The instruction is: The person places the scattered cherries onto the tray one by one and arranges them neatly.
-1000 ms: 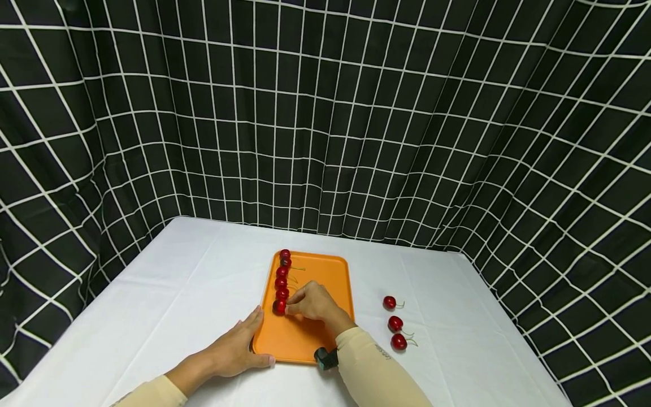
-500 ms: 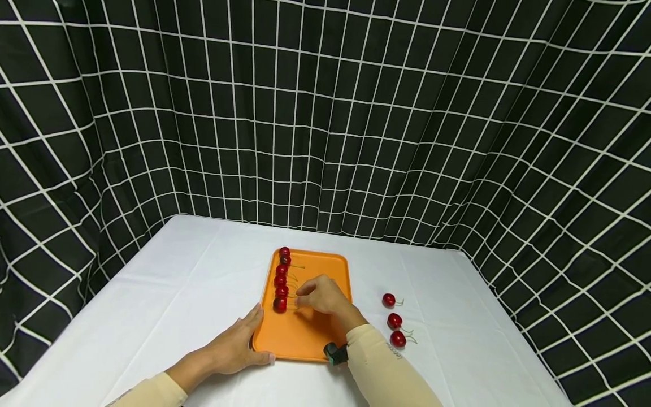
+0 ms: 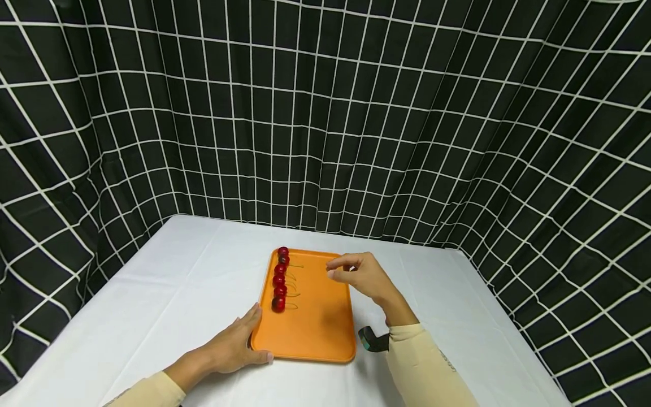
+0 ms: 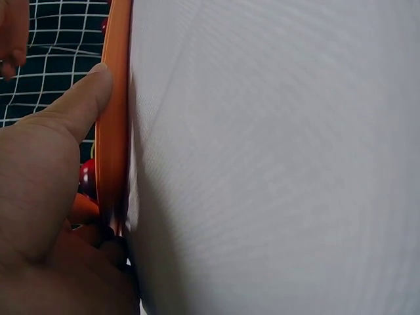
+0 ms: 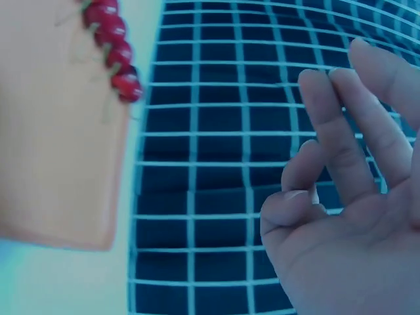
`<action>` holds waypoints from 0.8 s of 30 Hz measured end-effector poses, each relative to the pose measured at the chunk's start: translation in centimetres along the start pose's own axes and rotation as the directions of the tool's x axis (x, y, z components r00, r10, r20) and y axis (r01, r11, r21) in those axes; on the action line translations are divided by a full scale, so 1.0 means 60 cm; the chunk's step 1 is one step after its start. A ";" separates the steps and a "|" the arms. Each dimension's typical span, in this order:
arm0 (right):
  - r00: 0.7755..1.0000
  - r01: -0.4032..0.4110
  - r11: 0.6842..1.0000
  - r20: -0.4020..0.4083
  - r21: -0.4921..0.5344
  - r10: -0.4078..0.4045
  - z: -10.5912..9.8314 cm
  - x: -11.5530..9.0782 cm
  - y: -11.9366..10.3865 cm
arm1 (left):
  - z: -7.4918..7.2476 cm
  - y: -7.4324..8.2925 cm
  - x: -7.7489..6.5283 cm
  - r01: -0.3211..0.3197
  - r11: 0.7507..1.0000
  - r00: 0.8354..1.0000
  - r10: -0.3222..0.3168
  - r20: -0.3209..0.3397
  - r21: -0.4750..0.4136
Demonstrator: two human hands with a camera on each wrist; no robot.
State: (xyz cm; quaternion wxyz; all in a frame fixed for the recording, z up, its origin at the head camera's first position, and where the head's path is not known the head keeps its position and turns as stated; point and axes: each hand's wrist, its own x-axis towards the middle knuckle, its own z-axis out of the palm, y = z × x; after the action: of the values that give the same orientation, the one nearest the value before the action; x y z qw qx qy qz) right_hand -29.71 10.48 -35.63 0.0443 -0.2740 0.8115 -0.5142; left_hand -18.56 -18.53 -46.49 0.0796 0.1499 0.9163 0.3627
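Note:
An orange tray (image 3: pixel 320 333) lies on the white-covered table. Down its left side runs a column of several red cherries (image 3: pixel 279 280), thin stems pointing mostly right. At the tray's near left corner rests my left hand (image 3: pixel 229 346), fingers straight along the side and thumb at the front edge. In the left wrist view the thumb touches the tray wall (image 4: pixel 113 125). My right hand (image 3: pixel 363 277) is raised over the tray's right edge, fingers loosely bent. The right wrist view shows nothing in that hand (image 5: pixel 354 216). Three loose cherries seen earlier are hidden behind the right arm.
The white tablecloth (image 3: pixel 203 282) spreads around the tray. A black curtain with a white grid (image 3: pixel 305 113) encloses the back and sides. A small black wrist camera (image 3: pixel 373 340) sticks out from the right wrist.
My right hand has let go at the nearest cherry in the column and moved right and up, over the tray's right edge. My left hand stays at the tray corner.

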 end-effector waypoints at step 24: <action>0.937 -0.111 0.992 -0.326 0.059 0.124 -0.127 -0.192 0.139 | -0.002 0.006 -0.001 0.005 1.000 1.000 -0.005 0.015 -0.003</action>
State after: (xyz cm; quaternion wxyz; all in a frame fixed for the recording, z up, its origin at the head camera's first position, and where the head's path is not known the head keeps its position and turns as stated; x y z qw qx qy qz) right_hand -25.98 24.97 -41.64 -0.0556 -0.1347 0.8119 -0.5653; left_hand -18.46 -18.38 -46.14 0.0878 0.1502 0.9156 0.3626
